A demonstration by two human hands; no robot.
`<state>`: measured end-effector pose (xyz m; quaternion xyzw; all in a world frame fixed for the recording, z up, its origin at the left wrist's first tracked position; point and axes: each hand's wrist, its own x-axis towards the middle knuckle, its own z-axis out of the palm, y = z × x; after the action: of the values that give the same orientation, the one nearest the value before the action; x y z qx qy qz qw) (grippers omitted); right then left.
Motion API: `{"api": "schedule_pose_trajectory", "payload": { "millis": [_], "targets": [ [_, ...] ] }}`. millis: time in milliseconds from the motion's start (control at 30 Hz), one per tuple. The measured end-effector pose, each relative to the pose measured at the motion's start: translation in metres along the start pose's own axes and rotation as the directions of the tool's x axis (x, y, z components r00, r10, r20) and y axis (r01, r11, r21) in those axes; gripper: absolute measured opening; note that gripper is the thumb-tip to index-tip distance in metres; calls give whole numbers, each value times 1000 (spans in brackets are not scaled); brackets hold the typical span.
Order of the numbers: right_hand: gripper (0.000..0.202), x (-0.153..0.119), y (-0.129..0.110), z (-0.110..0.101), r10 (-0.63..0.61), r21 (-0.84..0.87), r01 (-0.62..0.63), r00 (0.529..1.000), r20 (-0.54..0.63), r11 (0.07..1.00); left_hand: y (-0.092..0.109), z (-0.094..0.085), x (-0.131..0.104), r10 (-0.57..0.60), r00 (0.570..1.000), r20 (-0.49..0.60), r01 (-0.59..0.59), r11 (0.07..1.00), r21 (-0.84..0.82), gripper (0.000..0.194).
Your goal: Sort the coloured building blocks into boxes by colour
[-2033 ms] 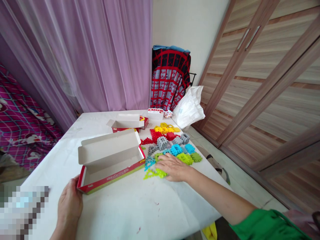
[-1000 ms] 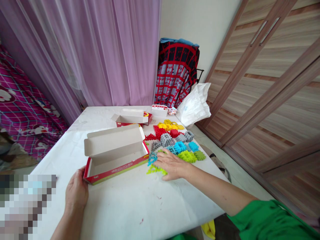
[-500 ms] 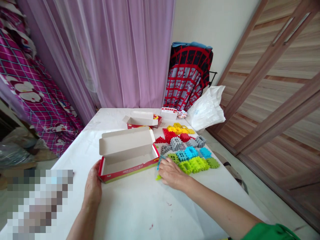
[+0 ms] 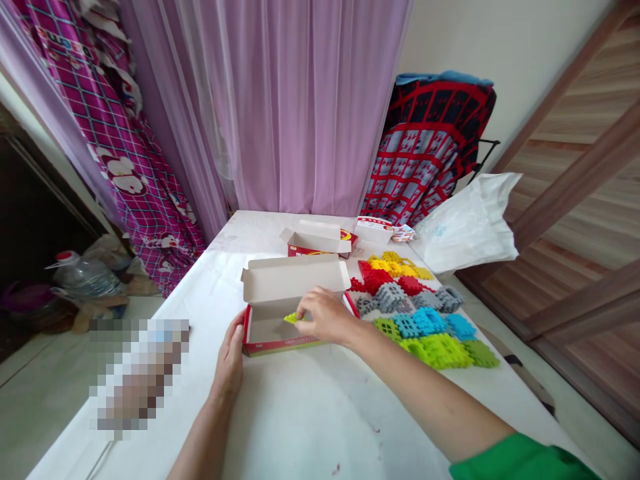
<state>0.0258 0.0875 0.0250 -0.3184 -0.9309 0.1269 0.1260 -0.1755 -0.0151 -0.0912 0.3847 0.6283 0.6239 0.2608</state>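
An open red and white cardboard box (image 4: 280, 346) lies on the white table with its lid flap raised at the back. My left hand (image 4: 231, 357) grips the left end of this box, fingers against its side. Over the box opening, my right hand (image 4: 320, 316) pinches a small yellow-green plastic piece (image 4: 292, 319). To the right of the box lie lime green pieces (image 4: 443, 351), blue pieces (image 4: 429, 321), grey pieces (image 4: 390, 297), red pieces (image 4: 376, 281) and yellow pieces (image 4: 393, 265), grouped by colour.
Behind the box are a second open box (image 4: 320, 241), a small white and red box (image 4: 375, 229) and a crumpled wrapper (image 4: 403, 233). A white plastic bag (image 4: 467, 223) stands at the table's back right edge. A blurred-out object lies at left.
My right hand has moved left from beside the coloured pieces to over the open box, carrying a yellow-green piece. The camera view has turned left.
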Motion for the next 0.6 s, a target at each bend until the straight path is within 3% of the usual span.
{"api": "schedule_pose_trajectory", "payload": {
  "millis": [133,300,433,600],
  "targets": [
    [17,37,-26,36,-7,-67,24,972,233,997,2,-1,-1,-30,1000,4,30,996,-82,56],
    [25,57,-46,54,5,-169,70,914,406,983,3,-1,-1,-29,999,21,30,997,-72,56],
    [24,66,-43,67,-121,-191,229,882,455,954,2,-1,-1,-24,1000,5,25,998,-57,53],
    [22,72,-41,71,-174,-171,282,867,466,944,1,-2,0,-25,1000,1,25,999,-36,55]
  ]
}}
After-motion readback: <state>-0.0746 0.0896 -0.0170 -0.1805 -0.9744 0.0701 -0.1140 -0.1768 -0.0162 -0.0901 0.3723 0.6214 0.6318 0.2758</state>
